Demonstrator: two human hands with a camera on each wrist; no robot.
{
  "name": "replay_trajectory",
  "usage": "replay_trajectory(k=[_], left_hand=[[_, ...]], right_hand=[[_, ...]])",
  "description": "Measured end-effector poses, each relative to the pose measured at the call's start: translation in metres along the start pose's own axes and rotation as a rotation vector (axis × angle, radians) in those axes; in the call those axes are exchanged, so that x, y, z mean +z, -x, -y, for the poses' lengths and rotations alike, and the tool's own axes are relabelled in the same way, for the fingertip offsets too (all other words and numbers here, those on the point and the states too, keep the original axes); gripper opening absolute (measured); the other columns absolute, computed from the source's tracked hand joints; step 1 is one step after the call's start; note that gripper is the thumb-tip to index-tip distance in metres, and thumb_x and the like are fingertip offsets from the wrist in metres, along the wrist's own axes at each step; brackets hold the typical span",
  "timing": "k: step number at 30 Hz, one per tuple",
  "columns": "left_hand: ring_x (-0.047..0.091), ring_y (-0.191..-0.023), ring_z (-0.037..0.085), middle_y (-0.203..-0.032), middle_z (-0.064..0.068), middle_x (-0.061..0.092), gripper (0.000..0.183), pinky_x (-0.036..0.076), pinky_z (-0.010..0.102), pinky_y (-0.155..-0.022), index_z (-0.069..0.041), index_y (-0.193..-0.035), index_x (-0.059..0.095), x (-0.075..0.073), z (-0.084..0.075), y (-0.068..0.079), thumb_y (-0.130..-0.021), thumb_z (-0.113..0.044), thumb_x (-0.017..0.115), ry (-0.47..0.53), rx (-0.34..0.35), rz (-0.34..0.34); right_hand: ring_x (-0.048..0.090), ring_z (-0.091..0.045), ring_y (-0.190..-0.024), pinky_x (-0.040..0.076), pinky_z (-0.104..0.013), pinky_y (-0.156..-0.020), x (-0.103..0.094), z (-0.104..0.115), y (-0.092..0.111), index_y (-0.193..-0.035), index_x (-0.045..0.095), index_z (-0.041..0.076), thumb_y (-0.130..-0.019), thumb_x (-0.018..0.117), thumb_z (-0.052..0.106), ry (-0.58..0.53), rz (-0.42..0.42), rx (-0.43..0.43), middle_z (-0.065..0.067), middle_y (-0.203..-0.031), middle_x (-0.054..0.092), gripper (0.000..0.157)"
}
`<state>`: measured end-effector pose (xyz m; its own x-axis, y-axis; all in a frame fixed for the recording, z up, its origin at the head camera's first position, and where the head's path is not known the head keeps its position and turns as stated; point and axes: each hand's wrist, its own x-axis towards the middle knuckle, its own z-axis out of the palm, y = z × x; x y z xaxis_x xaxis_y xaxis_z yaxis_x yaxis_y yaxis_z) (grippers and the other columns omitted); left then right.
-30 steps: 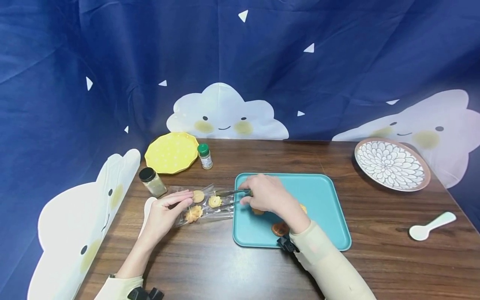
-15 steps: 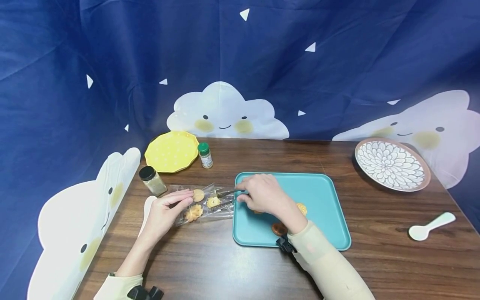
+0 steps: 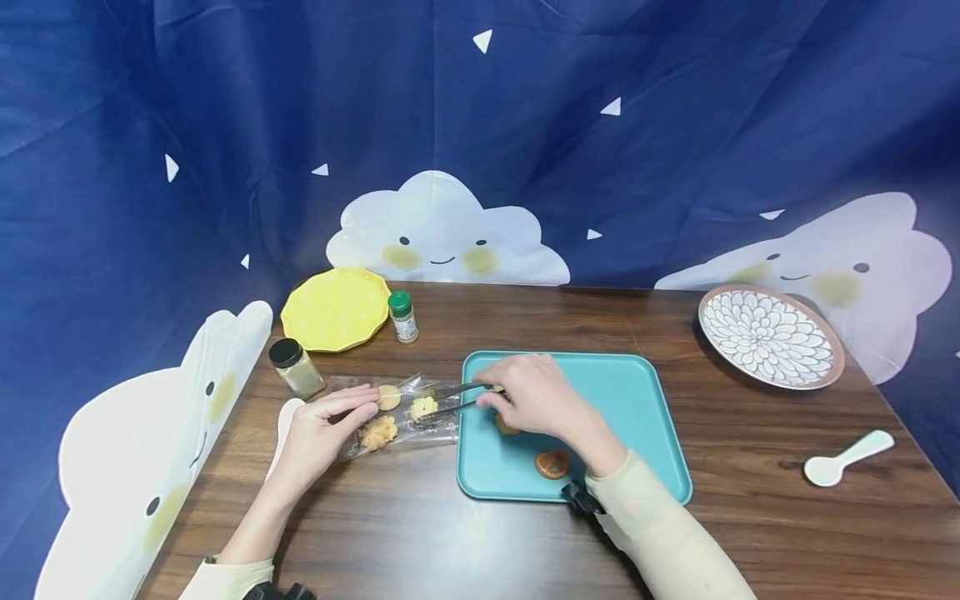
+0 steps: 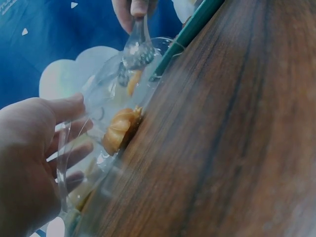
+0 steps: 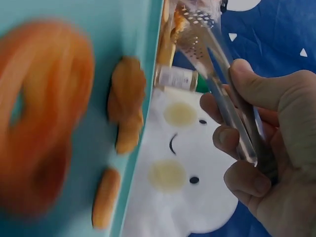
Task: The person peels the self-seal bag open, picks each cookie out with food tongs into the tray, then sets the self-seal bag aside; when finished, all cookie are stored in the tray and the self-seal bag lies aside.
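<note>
A clear plastic bag [image 3: 442, 432] with cookies in it lies left of the teal tray [image 3: 622, 392]. Inside show a round cookie [image 3: 389, 397] and a flower-shaped cookie [image 3: 378, 432]. My left hand [image 3: 318, 433] rests at the bag's left end, its thumb and fingers spread apart around the plastic edge. Over the tray's left rim, my right hand [image 3: 532, 396] grips metal tongs [image 5: 229, 103] with perforated ends. These ends reach into the bag, at either side of a pale yellow cookie [image 3: 423, 407].
A pretzel [image 3: 552, 464] and a cookie [image 3: 507, 425] lie on the tray. Behind the bag stand a black-lidded jar [image 3: 297, 367], a green-capped shaker [image 3: 402, 317] and a yellow plate [image 3: 337, 310]. At right are a patterned plate [image 3: 772, 336] and a spoon [image 3: 847, 458].
The head view has shifted slightly. My right wrist has moved a little right over the tray, uncovering the pretzel and hiding a round cookie. The left hand stays put at the bag.
</note>
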<state>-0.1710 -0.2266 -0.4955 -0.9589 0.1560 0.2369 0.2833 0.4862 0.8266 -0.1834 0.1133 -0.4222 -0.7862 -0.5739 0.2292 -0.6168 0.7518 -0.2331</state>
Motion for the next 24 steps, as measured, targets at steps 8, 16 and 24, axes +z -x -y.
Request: replay_trajectory(k=[8,16,24], left_hand=[[0.069,-0.123,0.018,-0.118,-0.007,0.077,0.022,0.044,0.004,-0.106,-0.022,-0.109,0.080,0.002,0.004,0.000,-0.089,-0.031,0.078,0.018,0.039,-0.014],[0.068,-0.123,0.013,-0.119,-0.008,0.077,0.024,0.044,0.005,-0.107,-0.022,-0.110,0.080,0.000,0.002,0.000,-0.089,-0.033,0.078,0.019,0.043,-0.011],[0.069,-0.122,0.012,-0.119,-0.006,0.077,0.024,0.045,0.005,-0.106,-0.022,-0.111,0.079,0.000,0.002,0.000,-0.088,-0.031,0.078,0.033,0.050,-0.021]], right_hand=[[0.077,-0.015,-0.091,0.053,-0.027,-0.052,-0.032,-0.030,0.038,-0.117,0.076,0.025,-0.091,0.074,0.039,0.027,-0.119,0.047,0.005,-0.110,0.080,0.029],[0.062,-0.004,-0.067,0.042,-0.022,-0.052,-0.054,-0.075,0.087,-0.115,0.077,0.027,-0.085,0.081,0.036,0.072,-0.208,0.149,0.004,-0.106,0.080,0.031],[0.036,0.007,-0.049,0.033,-0.019,-0.049,-0.068,-0.102,0.128,-0.110,0.078,0.026,-0.081,0.085,0.029,0.075,-0.217,0.234,0.003,-0.095,0.080,0.030]])
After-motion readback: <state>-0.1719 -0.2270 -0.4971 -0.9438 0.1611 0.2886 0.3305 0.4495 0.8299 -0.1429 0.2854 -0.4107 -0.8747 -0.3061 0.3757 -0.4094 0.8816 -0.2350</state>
